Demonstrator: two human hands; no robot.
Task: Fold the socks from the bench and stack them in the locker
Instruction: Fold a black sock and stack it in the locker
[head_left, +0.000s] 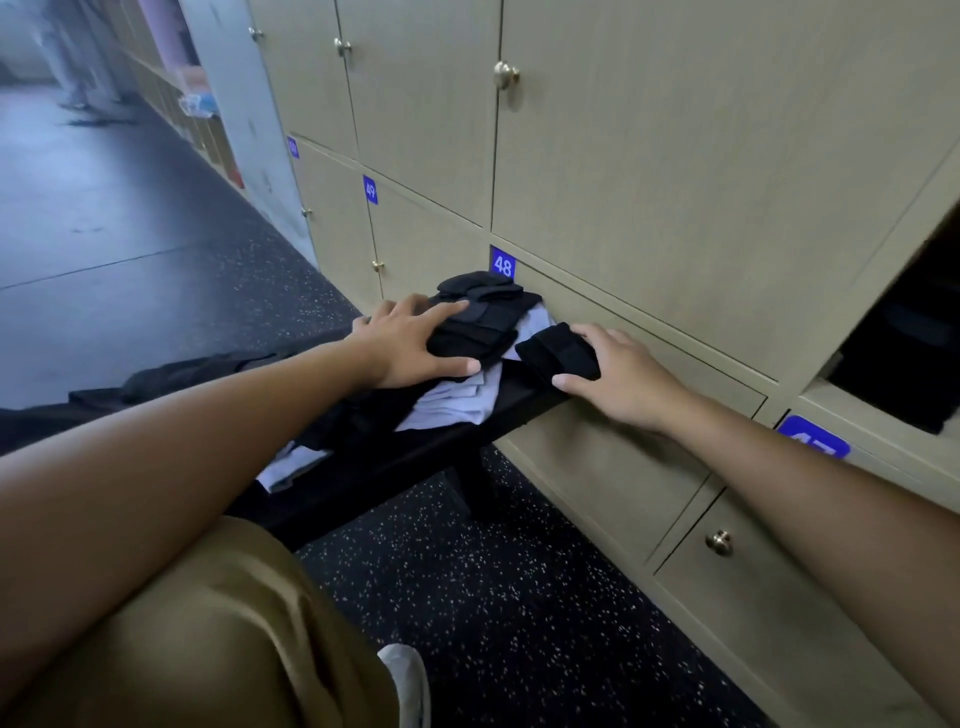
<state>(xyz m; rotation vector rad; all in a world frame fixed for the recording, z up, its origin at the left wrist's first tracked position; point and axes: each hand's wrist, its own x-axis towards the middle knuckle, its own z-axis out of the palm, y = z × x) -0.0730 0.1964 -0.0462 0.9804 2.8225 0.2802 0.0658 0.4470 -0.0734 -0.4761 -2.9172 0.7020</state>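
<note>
A pile of folded black socks (480, 317) lies at the far end of a black bench (457, 436), on top of pale blue cloth (457, 402). My left hand (410, 343) rests flat on the near side of that pile, fingers spread. A single folded black sock (558, 353) sits at the bench's right edge, and my right hand (623, 379) grips it from the right, thumb under its near edge. An open locker (904, 364) with dark contents shows at the right edge of the view.
Beige locker doors (675, 156) with round knobs and blue number tags 48 and 49 stand right behind the bench. Dark speckled floor (493, 597) lies below. More dark clothing (171, 379) lies along the bench to the left. My tan-trousered leg fills the lower left.
</note>
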